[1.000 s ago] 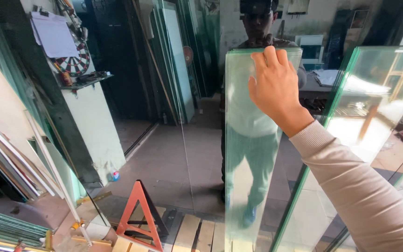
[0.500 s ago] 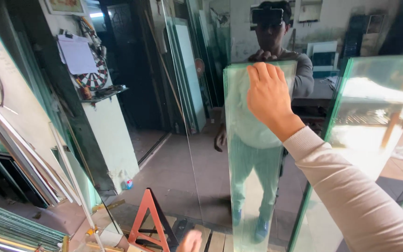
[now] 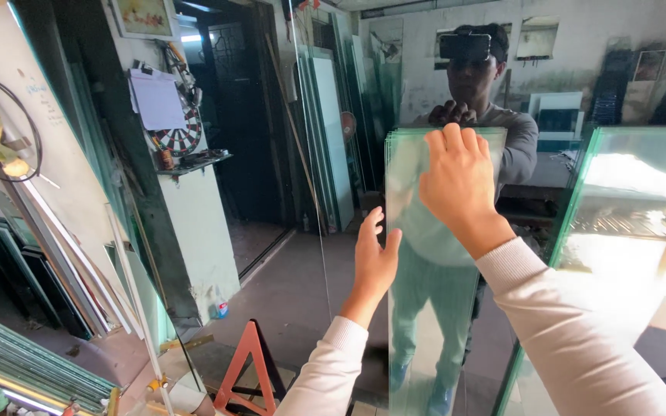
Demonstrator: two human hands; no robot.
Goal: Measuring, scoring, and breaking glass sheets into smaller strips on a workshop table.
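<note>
Head view, looking down my arms: a tall narrow stack of glass panes (image 3: pixel 433 308) stands upright on edge right in front of me, beside another greenish sheet (image 3: pixel 626 254) on my right. My right hand (image 3: pixel 456 181) lies flat against the stack near its top, fingers spread and curled over the upper edge, because a standing stack wants to tip. My left hand (image 3: pixel 375 258) is open, palm against the stack's left edge, steadying it sideways. Neither hand pinches; both press. A red triangular stand (image 3: pixel 250 370) sits on the floor below.
</note>
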